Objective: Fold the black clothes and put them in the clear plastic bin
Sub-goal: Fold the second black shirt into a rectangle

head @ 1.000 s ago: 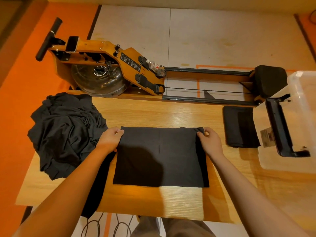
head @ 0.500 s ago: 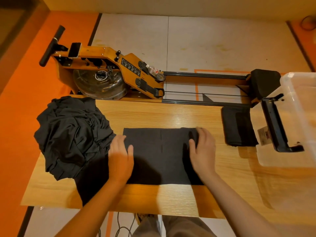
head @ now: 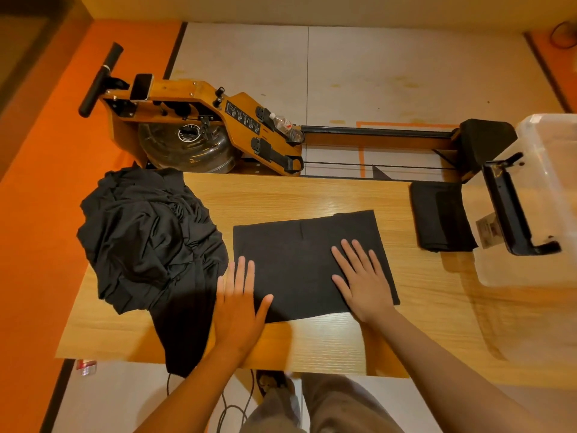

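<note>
No text, brand or number is legible.

- A black plate (head: 243,117) on the side of the wooden rowing machine (head: 178,92), far left, carries rows of white print too small to read.
- A round dial (head: 189,134) on the machine's clear tank has white markings around its rim, unreadable.
- A paper sticker (head: 487,225) on the left wall of the clear plastic bin (head: 552,170), at right, shows blurred print.
- A bottle (head: 282,123) on the machine has a red-and-white label.
- A red-and-white container (head: 86,367) lies on the floor, near left.
- Neither label's wording can be made out.
</note>
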